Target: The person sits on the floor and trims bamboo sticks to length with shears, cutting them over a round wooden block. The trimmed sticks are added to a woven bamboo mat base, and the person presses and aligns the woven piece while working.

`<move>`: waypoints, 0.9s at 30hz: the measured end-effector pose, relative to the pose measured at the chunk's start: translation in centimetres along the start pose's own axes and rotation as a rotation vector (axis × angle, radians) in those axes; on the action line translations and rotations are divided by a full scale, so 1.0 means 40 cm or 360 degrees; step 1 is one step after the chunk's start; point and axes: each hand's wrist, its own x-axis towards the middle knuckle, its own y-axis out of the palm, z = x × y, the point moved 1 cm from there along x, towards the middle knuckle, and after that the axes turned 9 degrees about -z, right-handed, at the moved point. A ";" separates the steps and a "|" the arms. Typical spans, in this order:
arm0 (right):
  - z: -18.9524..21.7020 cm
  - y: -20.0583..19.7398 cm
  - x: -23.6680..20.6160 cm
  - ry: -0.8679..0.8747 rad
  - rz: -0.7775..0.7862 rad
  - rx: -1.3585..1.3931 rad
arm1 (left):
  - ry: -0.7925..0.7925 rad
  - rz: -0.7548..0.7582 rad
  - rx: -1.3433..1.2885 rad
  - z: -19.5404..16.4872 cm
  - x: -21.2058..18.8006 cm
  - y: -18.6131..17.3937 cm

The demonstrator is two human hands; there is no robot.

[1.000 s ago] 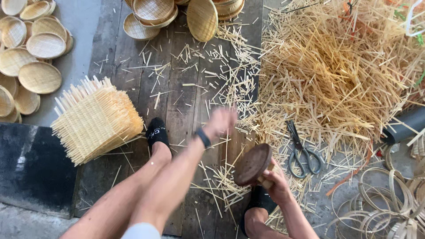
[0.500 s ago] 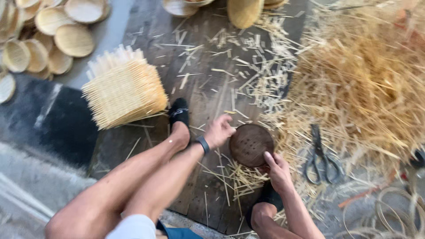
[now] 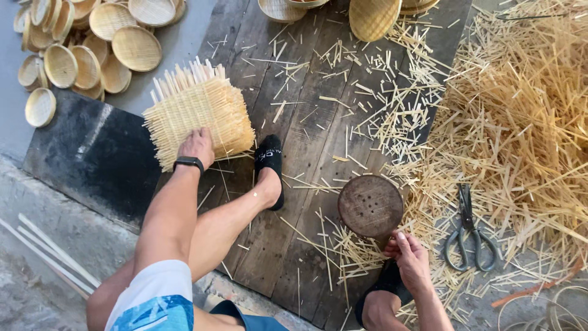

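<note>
My left hand [image 3: 196,146], with a black wristband, rests on the near edge of a stack of square woven bamboo mats [image 3: 197,113] lying on the dark wooden boards [image 3: 306,104]. Its fingers press onto the top mat. My right hand [image 3: 409,256] grips the lower edge of a round brown wooden disc [image 3: 370,205] with several small holes, held tilted above the boards. My left foot in a black sock [image 3: 269,160] sits between the mats and the disc.
Several round woven bamboo trays [image 3: 92,46] lie at the top left, more trays [image 3: 371,15] at the top edge. A large heap of bamboo slivers [image 3: 527,122] fills the right. Black scissors [image 3: 467,230] lie beside it. Bamboo hoops [image 3: 551,309] sit bottom right.
My left hand has moved from beside the disc leftwards onto the stack of woven mats. The right hand still holds the disc, and the view has shifted right.
</note>
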 end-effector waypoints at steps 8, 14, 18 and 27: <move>0.000 -0.006 0.004 -0.0003 0.0068 0.0156 | 0.0297 -0.0090 -0.0077 -0.064 0.019 -0.091; -0.005 0.005 0.010 -0.0029 0.0060 0.0088 | 0.0435 -0.0112 -0.0274 -0.299 0.008 -0.084; -0.006 -0.009 -0.003 -0.0103 0.0050 -0.0018 | 0.0341 -0.0260 -0.0029 -0.301 0.010 -0.058; 0.001 -0.008 -0.007 -0.0060 0.0097 0.0063 | 0.0364 0.0104 -0.0175 -0.225 0.001 -0.010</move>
